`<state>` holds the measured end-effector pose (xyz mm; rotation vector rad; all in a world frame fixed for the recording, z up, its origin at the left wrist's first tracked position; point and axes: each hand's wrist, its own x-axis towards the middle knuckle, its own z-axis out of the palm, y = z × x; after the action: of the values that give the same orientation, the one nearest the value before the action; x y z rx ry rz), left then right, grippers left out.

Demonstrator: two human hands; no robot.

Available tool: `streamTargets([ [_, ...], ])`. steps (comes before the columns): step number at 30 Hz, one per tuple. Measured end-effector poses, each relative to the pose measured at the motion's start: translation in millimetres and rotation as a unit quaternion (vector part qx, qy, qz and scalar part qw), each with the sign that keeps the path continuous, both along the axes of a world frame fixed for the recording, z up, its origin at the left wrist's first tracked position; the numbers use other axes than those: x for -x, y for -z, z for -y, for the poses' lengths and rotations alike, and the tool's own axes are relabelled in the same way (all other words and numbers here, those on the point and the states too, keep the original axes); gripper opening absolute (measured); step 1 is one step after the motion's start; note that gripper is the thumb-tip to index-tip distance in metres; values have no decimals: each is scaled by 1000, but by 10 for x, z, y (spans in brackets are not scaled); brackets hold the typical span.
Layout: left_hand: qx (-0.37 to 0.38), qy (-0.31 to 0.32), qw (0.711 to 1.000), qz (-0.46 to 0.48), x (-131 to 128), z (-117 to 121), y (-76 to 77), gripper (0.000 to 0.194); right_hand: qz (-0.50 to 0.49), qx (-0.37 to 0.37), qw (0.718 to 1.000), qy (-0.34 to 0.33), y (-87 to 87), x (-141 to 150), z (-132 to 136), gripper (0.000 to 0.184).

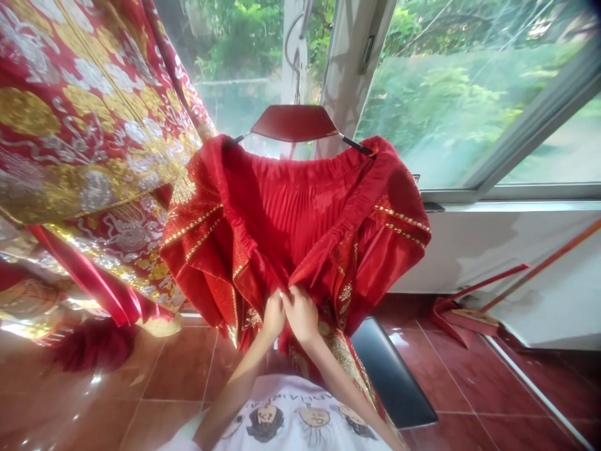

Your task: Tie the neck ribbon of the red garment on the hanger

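Observation:
A red pleated skirt with gold trim hangs from a dark red hanger in front of the window. My left hand and my right hand are side by side at the skirt's lower front. Both pinch the red cloth where two folds meet. The fingertips are tucked into the fabric.
A red and gold embroidered garment hangs at the left and reaches the red tiled floor. A dark flat panel lies on the floor at the right of my arms. A red dustpan with a long handle leans by the white wall under the window.

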<state>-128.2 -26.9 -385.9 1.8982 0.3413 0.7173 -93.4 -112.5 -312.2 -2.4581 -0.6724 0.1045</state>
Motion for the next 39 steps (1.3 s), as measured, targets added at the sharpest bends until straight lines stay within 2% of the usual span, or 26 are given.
streamTargets([
  [4, 1, 13, 1000, -12, 11, 0, -12, 22, -25, 46, 999, 3, 3, -20, -37, 26],
  [8, -4, 9, 999, -30, 50, 14, -11, 21, -30, 37, 999, 12, 7, -11, -40, 22],
  [10, -10, 6, 999, -43, 69, 20, 9, 23, -40, -4, 999, 17, 25, -4, -26, 21],
  [12, -21, 2, 998, -59, 85, 18, 25, 25, -103, -119, 987, 17, 59, -17, -5, 24],
  [14, -34, -6, 996, -77, 96, 7, 25, 27, -200, -250, 947, 0, 103, -57, 17, 32],
  [16, -49, -11, 994, -95, 102, -7, 6, 28, -289, -322, 901, -34, 149, -113, 34, 42],
  [20, -72, -10, 987, -141, 89, -9, -25, 25, -413, -352, 835, -93, 208, -182, 51, 53],
  [25, -92, -21, 976, -196, 52, 50, -24, 23, -482, -421, 764, -79, 163, -160, 19, 42],
  [28, -111, -31, 971, -208, 35, 57, -88, 24, -498, -457, 735, -50, 57, -183, -48, 37],
  [31, -133, -36, 968, -208, 7, 27, -192, 26, -515, -485, 707, -23, -137, -256, -118, 35],
  [35, -154, -37, 964, -213, -38, -5, -250, 29, -525, -514, 678, -12, -584, -340, -128, 24],
  [39, -163, -30, 962, -217, -67, 35, -234, 29, -471, -579, 665, -23, -1039, -298, -100, 22],
])
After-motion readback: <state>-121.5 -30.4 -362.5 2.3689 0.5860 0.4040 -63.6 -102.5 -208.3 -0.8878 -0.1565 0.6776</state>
